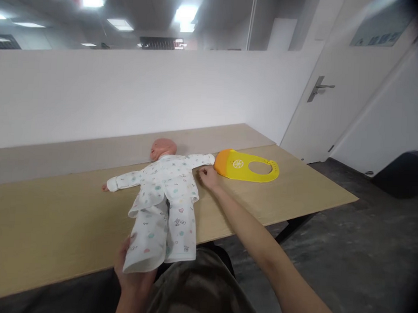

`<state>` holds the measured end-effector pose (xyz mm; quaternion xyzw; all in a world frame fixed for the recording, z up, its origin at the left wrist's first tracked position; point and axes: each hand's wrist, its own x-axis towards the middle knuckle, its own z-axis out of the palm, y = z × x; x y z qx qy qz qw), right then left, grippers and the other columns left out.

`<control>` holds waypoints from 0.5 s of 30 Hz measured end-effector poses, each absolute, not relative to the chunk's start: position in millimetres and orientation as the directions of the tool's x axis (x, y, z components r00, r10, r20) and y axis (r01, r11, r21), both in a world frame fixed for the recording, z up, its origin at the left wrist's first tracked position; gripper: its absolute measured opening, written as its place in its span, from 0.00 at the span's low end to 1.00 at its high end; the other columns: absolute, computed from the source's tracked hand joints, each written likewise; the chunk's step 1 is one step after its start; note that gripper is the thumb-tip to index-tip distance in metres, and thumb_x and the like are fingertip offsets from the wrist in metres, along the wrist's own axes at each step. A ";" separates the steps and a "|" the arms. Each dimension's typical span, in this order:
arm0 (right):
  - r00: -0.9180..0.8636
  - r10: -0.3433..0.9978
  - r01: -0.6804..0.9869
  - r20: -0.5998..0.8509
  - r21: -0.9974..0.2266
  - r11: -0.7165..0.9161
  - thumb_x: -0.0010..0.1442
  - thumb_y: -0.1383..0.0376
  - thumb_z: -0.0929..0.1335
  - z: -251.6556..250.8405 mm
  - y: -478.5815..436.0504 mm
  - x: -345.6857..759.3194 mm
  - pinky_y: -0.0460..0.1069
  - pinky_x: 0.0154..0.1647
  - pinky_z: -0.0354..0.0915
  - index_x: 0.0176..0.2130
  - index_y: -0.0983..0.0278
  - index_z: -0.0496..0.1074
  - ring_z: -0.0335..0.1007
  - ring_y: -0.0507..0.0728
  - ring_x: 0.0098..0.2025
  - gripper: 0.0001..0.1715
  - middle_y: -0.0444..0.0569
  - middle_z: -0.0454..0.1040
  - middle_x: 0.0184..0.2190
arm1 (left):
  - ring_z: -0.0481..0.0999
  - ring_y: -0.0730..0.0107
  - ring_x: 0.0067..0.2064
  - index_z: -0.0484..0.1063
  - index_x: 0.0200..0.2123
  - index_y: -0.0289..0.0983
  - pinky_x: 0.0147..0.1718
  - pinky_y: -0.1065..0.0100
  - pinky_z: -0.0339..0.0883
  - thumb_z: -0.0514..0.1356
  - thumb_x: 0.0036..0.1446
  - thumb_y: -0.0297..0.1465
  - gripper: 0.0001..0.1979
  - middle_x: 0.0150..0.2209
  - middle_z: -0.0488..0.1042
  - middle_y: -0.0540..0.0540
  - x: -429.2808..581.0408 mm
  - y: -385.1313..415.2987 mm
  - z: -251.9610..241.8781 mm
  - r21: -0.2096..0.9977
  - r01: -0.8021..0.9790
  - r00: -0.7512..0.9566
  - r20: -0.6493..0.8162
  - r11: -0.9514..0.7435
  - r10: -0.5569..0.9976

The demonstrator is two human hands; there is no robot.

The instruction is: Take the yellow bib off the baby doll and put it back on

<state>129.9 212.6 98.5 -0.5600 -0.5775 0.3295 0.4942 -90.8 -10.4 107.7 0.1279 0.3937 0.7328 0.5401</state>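
Observation:
A baby doll [162, 149] lies on its back on the table, feet toward me, its head turned to the left. It wears a white printed top [166, 173] and matching trousers [180, 225], with both arms spread out. At the near edge, my left hand [133, 264] is closed round the lower trouser leg on the left, its fingers partly hidden by the cloth. My right hand [209, 176] rests just below the sleeve on the right, fingers curled in. Whether it pinches the cloth is too small to tell. A yellow bib [243, 165] with an orange pocket lies beside that hand.
The wooden table [65, 228] runs along a white wall [128, 96] with a window above. Its right end stops short of a door [353, 84] with a metal handle. A dark object [404, 173] stands on the grey floor at the far right.

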 end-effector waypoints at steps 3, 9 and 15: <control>0.048 0.981 0.327 0.186 -0.931 0.161 0.55 0.73 0.64 95.4 184.0 126.7 0.47 0.41 0.64 0.31 0.65 0.74 0.70 0.53 0.35 0.09 0.47 0.77 0.33 | 0.80 0.63 0.44 0.78 0.41 0.42 0.41 0.66 0.77 0.61 0.47 0.38 0.17 0.39 0.82 0.48 -83.6 -25.8 113.3 0.653 -0.755 -0.420 -0.403 -0.066 0.813; -0.080 0.954 0.262 0.289 -0.917 0.300 0.58 0.69 0.64 89.6 102.1 131.4 0.47 0.41 0.65 0.35 0.65 0.74 0.71 0.53 0.37 0.09 0.47 0.78 0.35 | 0.69 0.60 0.60 0.74 0.52 0.47 0.58 0.64 0.65 0.63 0.49 0.41 0.25 0.53 0.76 0.51 -78.5 -43.9 112.4 0.804 -0.583 -0.509 -0.247 -0.118 0.825; 0.032 0.866 0.341 0.499 -0.820 0.460 0.63 0.66 0.62 72.5 -19.5 124.3 0.46 0.31 0.66 0.33 0.60 0.71 0.71 0.52 0.29 0.09 0.44 0.74 0.27 | 0.74 0.63 0.52 0.79 0.41 0.41 0.59 0.65 0.63 0.69 0.46 0.34 0.16 0.44 0.78 0.49 -82.9 -58.0 106.4 0.909 0.240 -0.730 0.400 -0.341 0.555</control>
